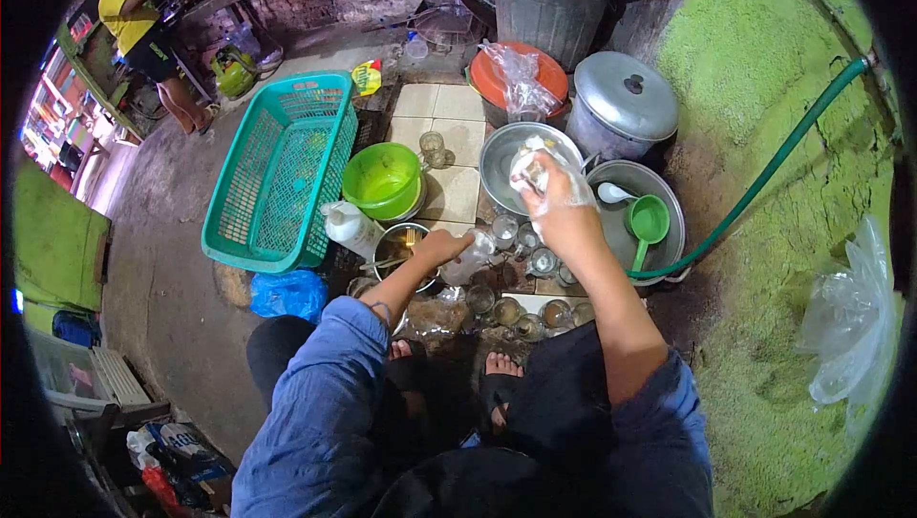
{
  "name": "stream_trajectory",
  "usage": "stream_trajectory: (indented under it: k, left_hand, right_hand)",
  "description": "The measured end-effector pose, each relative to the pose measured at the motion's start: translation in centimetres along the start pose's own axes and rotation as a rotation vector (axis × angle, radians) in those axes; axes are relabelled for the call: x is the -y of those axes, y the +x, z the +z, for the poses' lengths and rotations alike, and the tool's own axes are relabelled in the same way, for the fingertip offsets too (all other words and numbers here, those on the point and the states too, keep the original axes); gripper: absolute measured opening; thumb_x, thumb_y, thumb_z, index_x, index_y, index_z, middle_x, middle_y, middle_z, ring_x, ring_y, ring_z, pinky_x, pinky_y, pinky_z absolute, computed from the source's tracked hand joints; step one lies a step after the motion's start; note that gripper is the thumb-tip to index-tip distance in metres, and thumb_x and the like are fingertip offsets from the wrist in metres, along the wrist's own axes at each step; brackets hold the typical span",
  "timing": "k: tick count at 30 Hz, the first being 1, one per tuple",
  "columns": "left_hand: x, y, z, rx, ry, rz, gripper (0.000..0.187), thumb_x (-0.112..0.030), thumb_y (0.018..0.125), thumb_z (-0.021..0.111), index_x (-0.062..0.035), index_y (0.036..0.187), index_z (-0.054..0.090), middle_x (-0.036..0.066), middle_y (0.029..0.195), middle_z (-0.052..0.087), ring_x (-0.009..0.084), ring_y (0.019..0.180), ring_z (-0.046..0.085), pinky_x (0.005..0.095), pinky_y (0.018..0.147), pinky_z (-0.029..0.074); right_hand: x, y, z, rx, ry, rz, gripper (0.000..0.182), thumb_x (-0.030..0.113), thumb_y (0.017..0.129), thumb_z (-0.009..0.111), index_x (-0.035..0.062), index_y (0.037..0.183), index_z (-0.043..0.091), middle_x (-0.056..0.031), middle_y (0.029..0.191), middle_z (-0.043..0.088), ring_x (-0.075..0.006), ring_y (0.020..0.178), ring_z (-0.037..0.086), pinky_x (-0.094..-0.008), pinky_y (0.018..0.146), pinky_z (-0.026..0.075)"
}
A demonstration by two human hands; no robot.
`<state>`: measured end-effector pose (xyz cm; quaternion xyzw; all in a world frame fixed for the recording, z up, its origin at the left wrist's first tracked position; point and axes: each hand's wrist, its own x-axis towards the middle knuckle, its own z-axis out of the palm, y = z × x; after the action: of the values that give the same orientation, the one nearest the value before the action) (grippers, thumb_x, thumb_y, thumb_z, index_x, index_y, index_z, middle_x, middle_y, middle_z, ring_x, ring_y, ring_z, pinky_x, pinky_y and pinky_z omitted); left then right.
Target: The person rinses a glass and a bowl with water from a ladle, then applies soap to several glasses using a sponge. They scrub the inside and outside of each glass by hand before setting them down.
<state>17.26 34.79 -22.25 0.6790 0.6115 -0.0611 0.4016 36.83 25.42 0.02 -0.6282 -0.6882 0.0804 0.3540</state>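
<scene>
At centre, my left hand (pixel 446 247) gripped a glass (pixel 483 245), long axis unclear; my right hand (pixel 564 211) clutched a foamy lump (pixel 535 148), upper right of it.

On my screen, mostly green.
I see the basket (pixel 253 150) teal, with lattice pattern, the basin (pixel 358 179) lime green, the dipper (pixel 649 220) and the hose (pixel 790 155) deeper green, and the wall (pixel 750 60) bright green; the foamy object (pixel 531 167) in the right hand (pixel 559 197) is white, the sleeves (pixel 320 384) are blue, one lid (pixel 552 67) is orange and the tiles (pixel 458 104) are cream.
</scene>
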Motion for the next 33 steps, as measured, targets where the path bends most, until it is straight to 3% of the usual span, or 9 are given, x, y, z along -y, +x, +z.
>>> stream_trajectory:
  k: [4,5,10,12,13,18,20,24,33]
  left_hand:
    - [1.7,4.2,2.6,0.008,-0.048,0.095,0.074,-0.062,0.081,0.033,0.0024,0.076,0.069,0.021,0.089,0.066,0.0389,0.092,0.06,0.0414,0.089,0.043]
    - [2.3,6.1,3.3,0.023,-0.027,0.06,0.072,-0.057,0.084,0.028,0.004,0.089,0.067,0.027,0.1,0.062,0.0424,0.099,0.057,0.0427,0.093,0.04]
    - [4.3,13.6,6.1,-0.069,-0.058,-0.069,0.069,-0.053,0.087,0.024,0.0031,0.111,0.058,0.029,0.118,0.052,0.0426,0.113,0.048,0.0415,0.1,0.034]
    - [8.3,21.1,9.8,-0.148,-0.018,0.06,0.07,-0.052,0.087,0.023,0.003,0.114,0.057,0.027,0.123,0.05,0.042,0.117,0.046,0.0463,0.102,0.029]
    - [6.8,20.0,8.6,-0.063,-0.127,0.031,0.07,-0.053,0.087,0.024,0.0015,0.118,0.055,0.025,0.127,0.048,0.0405,0.122,0.042,0.0517,0.104,0.022]
    - [6.7,25.5,12.5,-0.137,-0.242,-0.169,0.07,-0.054,0.087,0.025,-0.0005,0.121,0.054,0.023,0.127,0.049,0.0395,0.125,0.038,0.0537,0.103,0.015]
    - [6.0,25.6,13.2,-0.145,-0.252,-0.181,0.071,-0.056,0.087,0.025,-0.0011,0.12,0.056,0.022,0.127,0.05,0.0402,0.124,0.039,0.054,0.103,0.015]
    - [3.3,20.4,11.7,-0.079,-0.285,-0.089,0.072,-0.057,0.088,0.022,-0.0018,0.116,0.058,0.022,0.125,0.051,0.0396,0.124,0.039,0.0539,0.103,0.014]
    - [4.9,20.0,13.6,-0.035,-0.273,-0.052,0.068,-0.054,0.088,0.019,-0.0074,0.109,0.064,0.021,0.123,0.053,0.0381,0.121,0.042,0.0546,0.103,0.014]
  right_hand:
    - [0.7,0.5,-1.0,0.003,0.0,0.04,0.043,0.019,0.08,0.062,-0.0004,0.117,0.051,-0.0263,0.102,0.059,-0.0411,0.097,0.056,-0.0438,0.085,0.043]
    - [0.8,0.6,-1.2,0.009,0.001,0.047,0.043,0.019,0.08,0.062,-0.0004,0.117,0.051,-0.0263,0.102,0.059,-0.0411,0.097,0.056,-0.0438,0.085,0.043]
    - [1.1,1.3,-1.5,0.045,0.058,0.009,0.033,0.013,0.08,0.061,0.0012,0.11,0.054,-0.0235,0.1,0.059,-0.0399,0.094,0.056,-0.0413,0.082,0.044]
    - [1.3,1.8,-1.7,0.098,0.073,0.028,0.03,0.012,0.08,0.061,0.002,0.107,0.054,-0.0221,0.098,0.06,-0.0393,0.093,0.057,-0.041,0.08,0.044]
    - [1.2,2.0,-1.5,0.141,0.087,0.045,0.026,0.011,0.08,0.061,0.0028,0.105,0.055,-0.0206,0.096,0.06,-0.0387,0.091,0.057,-0.0407,0.079,0.044]
    - [0.5,1.5,-0.8,0.185,-0.011,-0.073,0.044,0.013,0.071,0.07,0.0031,0.111,0.053,-0.0165,0.097,0.06,-0.0341,0.088,0.059,-0.0408,0.077,0.048]
    - [0.0,0.7,-0.2,-0.014,-0.069,-0.234,0.045,0.013,0.07,0.072,0.0029,0.11,0.054,-0.0152,0.096,0.061,-0.0328,0.087,0.06,-0.0403,0.076,0.048]
    - [-0.4,0.9,-0.3,0.026,-0.091,-0.254,0.043,0.013,0.07,0.071,0.0035,0.109,0.054,-0.0154,0.095,0.062,-0.0329,0.087,0.06,-0.04,0.076,0.049]
    - [0.0,1.3,-0.2,0.12,-0.044,-0.161,0.039,0.013,0.072,0.07,0.0039,0.107,0.055,-0.0166,0.091,0.062,-0.035,0.082,0.06,-0.0413,0.072,0.048]
